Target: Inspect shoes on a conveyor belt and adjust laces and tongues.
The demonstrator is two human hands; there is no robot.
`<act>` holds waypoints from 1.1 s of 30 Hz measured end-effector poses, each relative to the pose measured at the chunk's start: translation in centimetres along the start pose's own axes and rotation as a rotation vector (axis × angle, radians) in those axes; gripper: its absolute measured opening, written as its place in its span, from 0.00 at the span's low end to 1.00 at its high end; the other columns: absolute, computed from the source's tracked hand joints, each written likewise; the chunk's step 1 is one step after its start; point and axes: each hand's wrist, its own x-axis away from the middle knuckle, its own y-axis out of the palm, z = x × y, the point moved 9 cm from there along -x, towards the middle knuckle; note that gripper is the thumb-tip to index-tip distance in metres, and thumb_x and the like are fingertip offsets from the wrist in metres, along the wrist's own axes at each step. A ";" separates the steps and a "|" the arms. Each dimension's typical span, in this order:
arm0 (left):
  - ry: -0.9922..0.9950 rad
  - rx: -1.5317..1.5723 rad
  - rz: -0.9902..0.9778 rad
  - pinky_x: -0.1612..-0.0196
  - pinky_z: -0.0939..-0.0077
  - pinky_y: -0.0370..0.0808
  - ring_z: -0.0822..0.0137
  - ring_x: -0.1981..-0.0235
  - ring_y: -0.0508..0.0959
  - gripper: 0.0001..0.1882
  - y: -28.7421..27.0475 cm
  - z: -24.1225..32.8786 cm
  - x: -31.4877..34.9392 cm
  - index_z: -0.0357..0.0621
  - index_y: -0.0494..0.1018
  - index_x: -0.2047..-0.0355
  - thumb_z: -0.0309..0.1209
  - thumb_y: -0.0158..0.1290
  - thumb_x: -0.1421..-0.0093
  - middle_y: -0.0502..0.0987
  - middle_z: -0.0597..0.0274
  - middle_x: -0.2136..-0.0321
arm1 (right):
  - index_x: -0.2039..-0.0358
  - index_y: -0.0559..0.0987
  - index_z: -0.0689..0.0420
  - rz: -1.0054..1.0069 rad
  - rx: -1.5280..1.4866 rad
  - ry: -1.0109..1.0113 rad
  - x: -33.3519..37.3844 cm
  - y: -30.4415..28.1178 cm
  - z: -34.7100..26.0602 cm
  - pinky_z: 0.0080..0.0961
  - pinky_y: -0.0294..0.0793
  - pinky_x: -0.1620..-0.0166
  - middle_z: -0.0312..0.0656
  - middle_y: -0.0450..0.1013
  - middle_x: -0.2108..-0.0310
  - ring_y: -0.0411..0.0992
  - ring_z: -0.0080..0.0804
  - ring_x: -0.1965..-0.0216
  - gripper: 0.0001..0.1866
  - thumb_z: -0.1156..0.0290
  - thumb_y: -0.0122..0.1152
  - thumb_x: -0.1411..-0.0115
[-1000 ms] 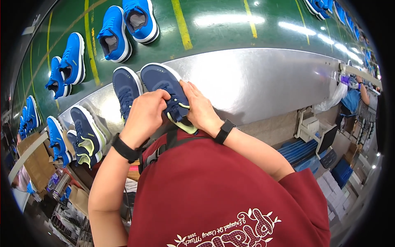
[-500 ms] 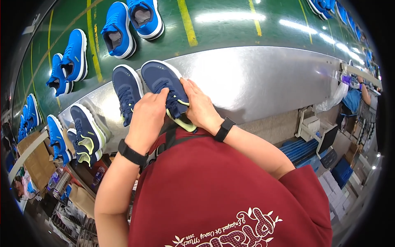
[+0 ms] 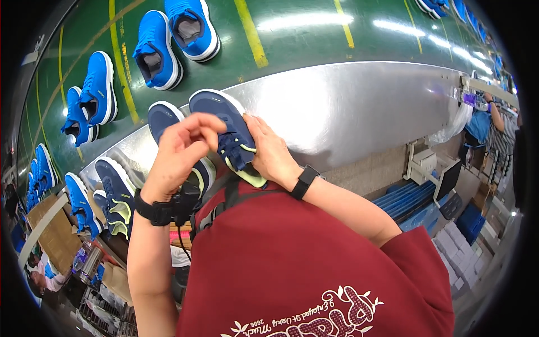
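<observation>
A navy sneaker (image 3: 227,116) with a white sole and lime-yellow lining lies toe-away on the metal ledge in front of me. My right hand (image 3: 270,151) holds it along its right side. My left hand (image 3: 188,147) hovers over the left edge of its laces, fingers curled and thumb drawn in toward them. Whatever those fingertips pinch, if anything, is hidden. Just left lies a second navy sneaker (image 3: 163,116), partly covered by my left hand. Farther left, another navy pair (image 3: 115,180) rests on its side.
Blue sneakers (image 3: 151,50) stand in pairs on the green conveyor belt (image 3: 297,48) beyond the metal ledge (image 3: 359,106). A blue sneaker (image 3: 83,202) lies beside the navy pair at left. At far right, a person's arm (image 3: 495,118) shows near a clear plastic bag (image 3: 452,128).
My left hand has lifted off the laces and shifted left, over the second navy sneaker. My right hand keeps its hold. The blue sneakers on the belt sit slightly lower in view.
</observation>
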 end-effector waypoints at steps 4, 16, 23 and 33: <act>0.059 -0.393 0.339 0.54 0.81 0.71 0.74 0.62 0.77 0.12 -2.5 -1.6 1.3 0.38 0.75 0.54 0.24 0.53 0.38 0.79 0.65 0.65 | 0.42 0.61 0.67 -0.008 0.009 0.026 0.0 0.3 -0.1 0.39 0.61 0.39 0.58 0.62 0.42 0.57 0.53 0.38 0.36 0.85 0.55 0.55; 0.308 -0.776 0.222 0.66 0.71 0.73 0.60 0.71 0.77 0.10 0.3 -1.3 1.6 0.41 0.79 0.65 0.22 0.60 0.50 0.79 0.56 0.74 | 0.41 0.59 0.65 -0.015 -0.003 -0.028 0.8 0.4 -0.2 0.41 0.64 0.41 0.59 0.65 0.45 0.61 0.55 0.41 0.37 0.86 0.53 0.56; 0.157 -0.641 0.172 0.63 0.78 0.72 0.70 0.69 0.76 0.11 1.0 -2.4 1.0 0.37 0.73 0.59 0.19 0.53 0.44 0.76 0.61 0.72 | 0.43 0.61 0.66 -0.035 0.017 -0.007 1.2 0.1 -0.2 0.43 0.71 0.53 0.59 0.71 0.55 0.71 0.56 0.54 0.34 0.86 0.51 0.55; -0.034 0.359 -0.092 0.58 0.85 0.69 0.78 0.64 0.74 0.14 -0.6 -6.4 0.2 0.37 0.71 0.57 0.22 0.57 0.43 0.75 0.67 0.67 | 0.39 0.62 0.59 0.016 0.022 0.068 1.4 -0.1 0.7 0.42 0.74 0.60 0.58 0.74 0.64 0.74 0.57 0.63 0.36 0.85 0.52 0.53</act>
